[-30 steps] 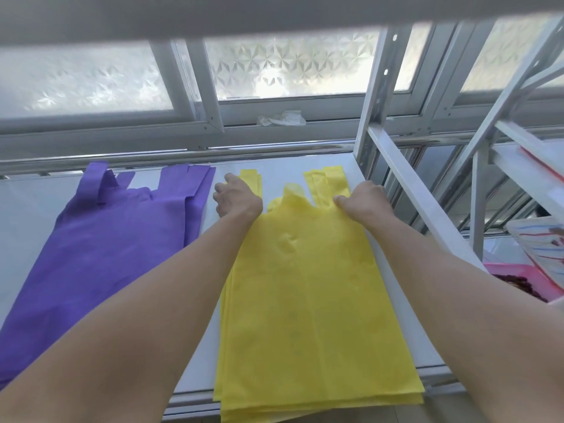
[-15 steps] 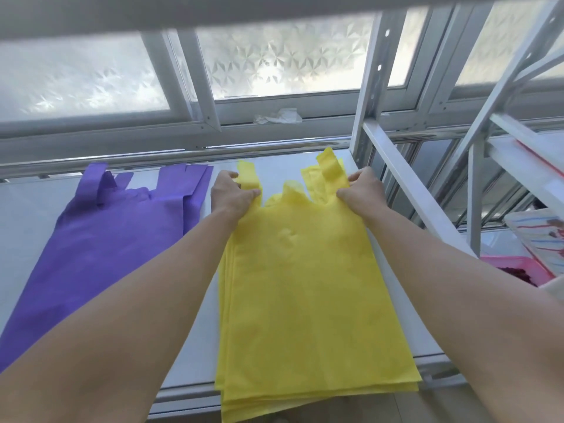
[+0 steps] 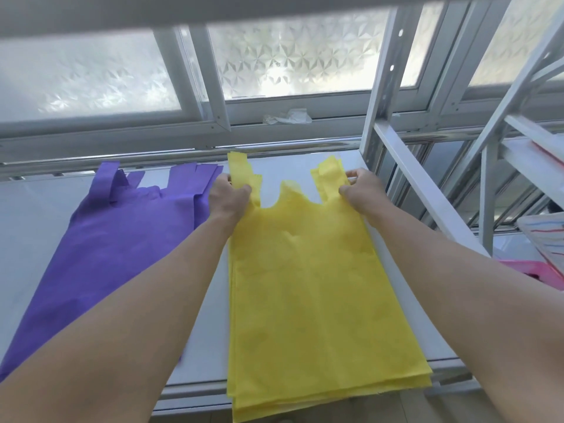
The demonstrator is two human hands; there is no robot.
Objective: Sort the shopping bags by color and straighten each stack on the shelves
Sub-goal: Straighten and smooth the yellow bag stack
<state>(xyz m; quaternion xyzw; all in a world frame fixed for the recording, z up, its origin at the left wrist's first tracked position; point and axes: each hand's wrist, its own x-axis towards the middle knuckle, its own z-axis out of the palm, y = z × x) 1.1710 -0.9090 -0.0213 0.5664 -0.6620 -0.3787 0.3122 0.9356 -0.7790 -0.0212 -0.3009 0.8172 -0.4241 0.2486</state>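
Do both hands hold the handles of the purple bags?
No, the left hand and the right hand each pinch a handle of the yellow bags; the purple bags lie beside them.

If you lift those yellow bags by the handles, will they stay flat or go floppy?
Probably floppy: the handles of the yellow bags crumple where the left hand and right hand pinch them. Likely light: the fabric looks thin. The layers may slide apart; their near edges lie uneven.
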